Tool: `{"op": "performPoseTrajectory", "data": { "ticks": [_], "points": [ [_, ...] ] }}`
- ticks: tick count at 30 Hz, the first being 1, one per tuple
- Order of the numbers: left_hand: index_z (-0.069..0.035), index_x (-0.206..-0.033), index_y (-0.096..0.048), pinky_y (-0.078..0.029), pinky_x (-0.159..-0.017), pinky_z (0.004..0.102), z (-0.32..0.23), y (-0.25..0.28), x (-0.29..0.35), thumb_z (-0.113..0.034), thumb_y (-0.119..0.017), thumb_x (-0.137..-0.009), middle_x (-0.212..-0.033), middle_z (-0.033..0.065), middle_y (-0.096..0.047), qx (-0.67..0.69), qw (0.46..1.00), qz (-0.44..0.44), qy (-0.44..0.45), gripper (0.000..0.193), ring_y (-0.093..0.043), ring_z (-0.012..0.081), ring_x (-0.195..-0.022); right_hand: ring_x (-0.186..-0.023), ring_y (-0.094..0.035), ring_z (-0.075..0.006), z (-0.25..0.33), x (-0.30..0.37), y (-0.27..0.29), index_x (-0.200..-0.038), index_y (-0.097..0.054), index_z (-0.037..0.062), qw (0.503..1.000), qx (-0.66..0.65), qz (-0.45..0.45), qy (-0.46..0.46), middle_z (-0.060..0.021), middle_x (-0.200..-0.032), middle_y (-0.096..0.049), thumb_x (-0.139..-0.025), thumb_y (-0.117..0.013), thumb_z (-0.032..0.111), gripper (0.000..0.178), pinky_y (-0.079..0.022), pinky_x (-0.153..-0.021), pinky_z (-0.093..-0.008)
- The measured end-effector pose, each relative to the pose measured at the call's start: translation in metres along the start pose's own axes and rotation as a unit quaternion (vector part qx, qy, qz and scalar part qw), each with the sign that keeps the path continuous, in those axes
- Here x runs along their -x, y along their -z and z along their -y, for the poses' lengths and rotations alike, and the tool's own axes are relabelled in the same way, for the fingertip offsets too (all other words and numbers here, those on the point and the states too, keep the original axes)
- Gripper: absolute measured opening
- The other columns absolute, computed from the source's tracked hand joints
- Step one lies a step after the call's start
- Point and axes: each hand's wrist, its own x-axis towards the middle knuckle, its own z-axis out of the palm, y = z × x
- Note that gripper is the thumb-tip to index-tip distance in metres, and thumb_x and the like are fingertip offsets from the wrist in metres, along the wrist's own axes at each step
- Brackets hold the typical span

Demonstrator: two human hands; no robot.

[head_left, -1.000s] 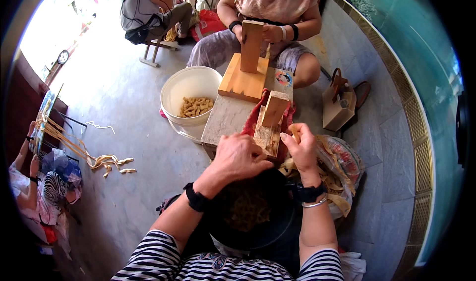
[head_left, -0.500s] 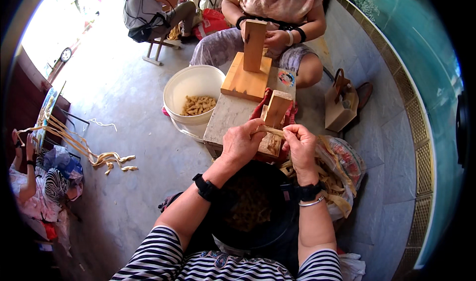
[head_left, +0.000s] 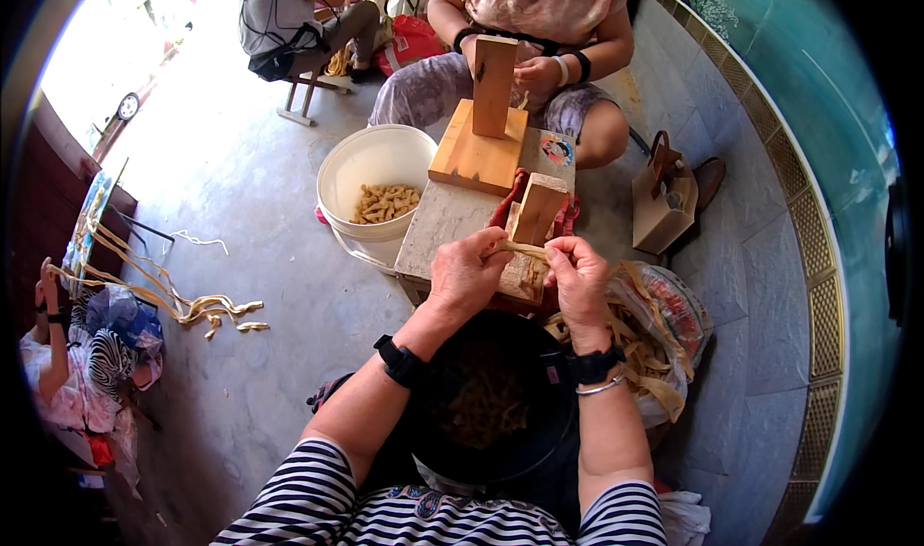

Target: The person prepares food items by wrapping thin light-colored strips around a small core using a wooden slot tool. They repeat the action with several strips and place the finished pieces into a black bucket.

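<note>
A short, pale tan, pliable strip (head_left: 523,248) is stretched between my two hands. My left hand (head_left: 466,276) pinches one end between thumb and fingers. The other end is pinched in my right hand (head_left: 580,286). Just beyond the strip, an upright wooden block (head_left: 539,211) stands on a small wooden base, on the near end of a grey bench (head_left: 438,221). Below my forearms sits a black bucket (head_left: 551,440) with several tan knotted pieces in its dim inside. Beside my right wrist, a plastic bag (head_left: 681,320) holds long tan strips.
A white bucket (head_left: 329,175) with tan pieces stands left of the bench. Across it, a co-worker (head_left: 539,16) sits behind a second wooden stand (head_left: 476,166). A beige handbag (head_left: 664,209) is at right. Long strips (head_left: 212,305) hang off a table at far left, near another person.
My right hand has shifted slightly left and down, its fingers still on the strip. A bit of tan strip now shows below the co-worker's hands. The far-left person's hands have moved right.
</note>
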Motion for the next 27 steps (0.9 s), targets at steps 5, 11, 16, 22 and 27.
{"op": "performPoseTrajectory", "data": {
  "ticks": [5, 11, 16, 22, 27],
  "points": [
    [-0.013, -0.102, -0.067, -0.052, -0.071, 0.0400, 0.005, -0.001, 0.001, -0.025, -0.068, -0.077, -0.084, 0.0148, -0.067, -0.027, 1.000, 0.008, 0.008, 0.028, -0.065, 0.0327, -0.081, -0.053, -0.051, -0.0051, -0.006, 0.001, -0.001, -0.082, -0.062, 0.0016, 0.995, 0.102, -0.010, 0.020, 0.0027, -0.064, -0.056, -0.084, -0.065, 0.006, 0.005, -0.043, -0.049, -0.0220],
    [-0.012, -0.100, -0.068, -0.052, -0.069, 0.0375, 0.002, 0.001, 0.006, -0.027, -0.068, -0.075, -0.082, 0.0150, -0.068, -0.113, 0.993, 0.009, 0.034, 0.029, -0.067, 0.0298, -0.077, -0.063, -0.058, -0.0370, 0.000, 0.003, -0.006, -0.071, -0.055, 0.0011, 0.914, 0.346, -0.041, 0.205, -0.0178, -0.068, -0.059, -0.076, -0.064, 0.003, 0.010, -0.047, -0.056, -0.0385],
    [-0.010, -0.093, -0.070, -0.053, -0.066, 0.0361, 0.011, 0.020, 0.008, -0.030, -0.068, -0.072, -0.076, 0.0138, -0.068, -0.090, 0.992, -0.013, 0.082, 0.028, -0.068, 0.0279, -0.074, -0.056, -0.058, -0.0195, -0.025, -0.006, 0.043, -0.078, -0.064, -0.0008, 0.939, 0.305, -0.123, 0.100, -0.0117, -0.061, -0.062, -0.082, -0.063, 0.014, 0.015, -0.045, -0.056, -0.0349],
    [-0.011, -0.076, -0.067, -0.051, -0.062, 0.0410, 0.001, 0.016, 0.043, -0.023, -0.060, -0.075, -0.071, 0.0148, -0.063, -0.116, 0.961, 0.235, -0.082, 0.014, -0.063, 0.0334, -0.069, -0.053, -0.055, -0.0160, -0.143, -0.005, 0.182, -0.084, -0.060, 0.0040, 0.950, 0.121, -0.096, -0.270, -0.0046, -0.066, -0.056, -0.084, -0.053, 0.005, 0.007, -0.049, -0.048, -0.0313],
    [-0.008, -0.078, -0.066, -0.052, -0.059, 0.0429, -0.015, 0.000, 0.087, -0.017, -0.057, -0.071, -0.068, 0.0155, -0.065, -0.188, 0.853, 0.446, -0.194, 0.014, -0.066, 0.0332, -0.068, -0.081, -0.060, -0.0241, -0.167, -0.010, 0.166, -0.105, -0.055, 0.0039, 0.923, -0.034, -0.031, -0.383, -0.0123, -0.093, -0.060, -0.087, -0.049, 0.005, 0.019, -0.053, -0.070, -0.0371]
  ]
}}
